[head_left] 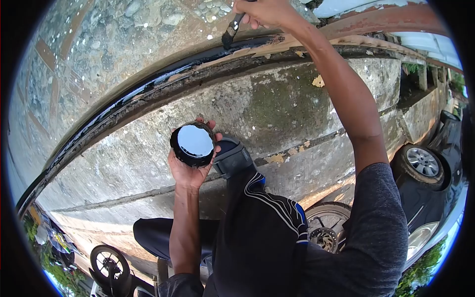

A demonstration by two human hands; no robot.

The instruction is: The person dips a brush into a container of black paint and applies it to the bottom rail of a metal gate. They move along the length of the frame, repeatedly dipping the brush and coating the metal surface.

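The long, narrow, curving edging strip with glossy black coating [163, 76] is running between the pebble-set stone surface [143, 29] and the weathered grey concrete slab [213, 109]. From my remote station I am noting its shine as probably wet paint. The right hand [267, 14] is gripping a flat, dark-bristled paintbrush [229, 37], its tip resting at the strip's upper edge. The left hand [187, 174] is cupping a round, black-smeared open container [193, 159] from below, fingers curling around its side; the glossy liquid inside [196, 138] is reflecting pale sky.

Risks, as I am judging them:
- Container: smeared walls are probably making the hold slippery. A tilt, while attention is going to the brush, could be sending liquid over the rim — onto the slab, the dark grey shoe [232, 161] just beside it, or the black striped trousers [267, 222].
- Brush: overloaded bristles could be dripping, or straying onto the pebbles, since the tip is sitting so near that boundary.
- Finish: loose dirt along the lower side could be sticking to wet bristles and leaving grit; the rough tan stretch beside the brush [267, 48] could be taking colour unevenly or flaking.
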